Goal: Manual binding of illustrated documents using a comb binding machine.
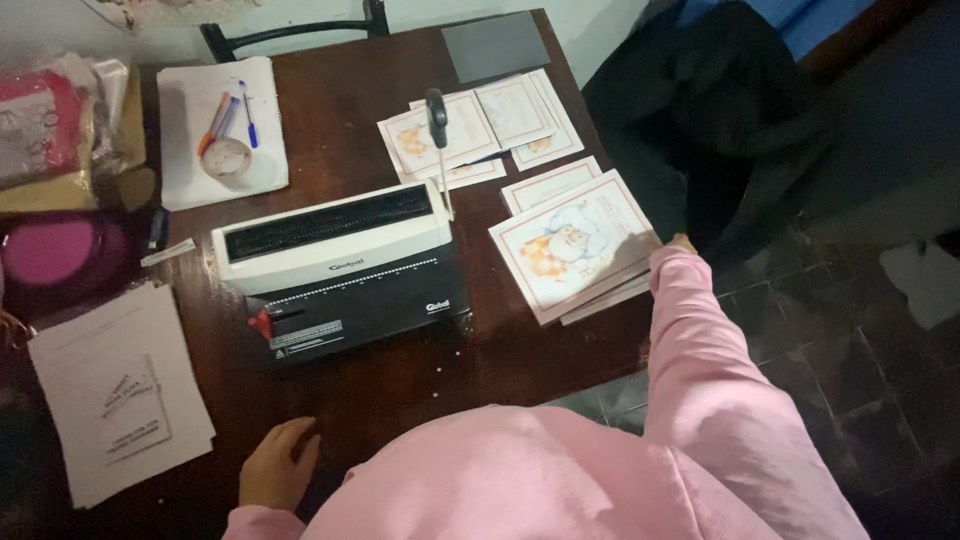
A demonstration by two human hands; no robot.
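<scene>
While the right hand reached out at the end of its pink sleeve, only its tip showed at the far edge of a stack of illustrated cards; it touched that stack, but whether the fingers had closed on a card could not be told. The left hand lay loosely curled and empty on the dark wooden table, near the front edge. The stack sat just right of the comb binding machine, whose lever stood upright; nothing appeared to be loaded in its slot. More loose cards lay beyond, apparently unbound, so binding looked barely begun. White sheets lay at the left, well apart, pens on paper further back
</scene>
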